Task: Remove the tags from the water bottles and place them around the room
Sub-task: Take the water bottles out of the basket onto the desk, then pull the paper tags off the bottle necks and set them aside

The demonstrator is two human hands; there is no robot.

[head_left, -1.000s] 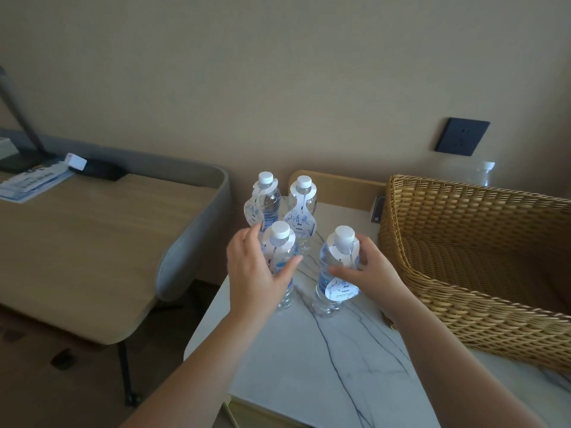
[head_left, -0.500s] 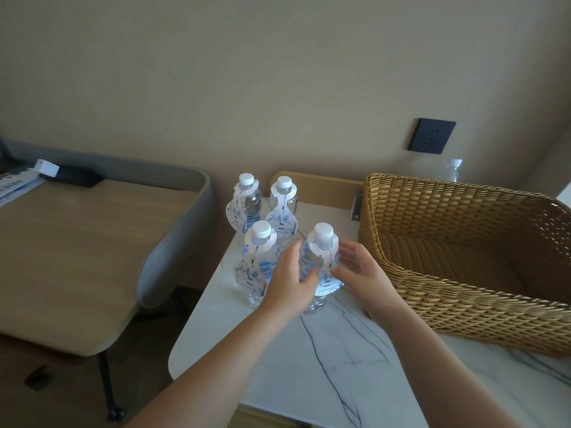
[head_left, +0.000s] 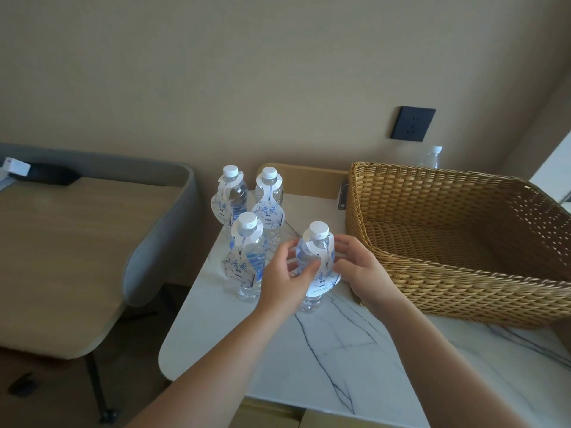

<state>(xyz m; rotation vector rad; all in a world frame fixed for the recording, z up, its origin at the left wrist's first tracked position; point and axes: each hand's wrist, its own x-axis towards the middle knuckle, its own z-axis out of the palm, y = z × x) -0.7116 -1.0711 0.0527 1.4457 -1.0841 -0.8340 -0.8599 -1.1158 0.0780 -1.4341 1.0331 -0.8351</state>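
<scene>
Several clear water bottles with white caps stand on a white marble table (head_left: pixel 309 350), each with a white paper tag hung on its neck. The nearest bottle (head_left: pixel 315 239) stands front right. My left hand (head_left: pixel 287 279) wraps its body from the left, thumb across the front. My right hand (head_left: pixel 358 267) touches the tag (head_left: pixel 324 278) at the bottle's right side, fingers curled around it. The front left bottle (head_left: pixel 245 257) stands beside my left hand. Two more tagged bottles (head_left: pixel 265 199) stand behind, close to the wall.
A large empty wicker basket (head_left: pixel 463 285) fills the table's right side, with another bottle (head_left: pixel 432 156) behind it. A wooden desk with a grey raised rim (head_left: pixel 61 257) stands left, across a gap. A black wall socket (head_left: pixel 412 123) sits above the basket.
My left hand left the front left bottle and moved right onto the front right bottle. My right hand stayed at that bottle's tag. The view shifted slightly.
</scene>
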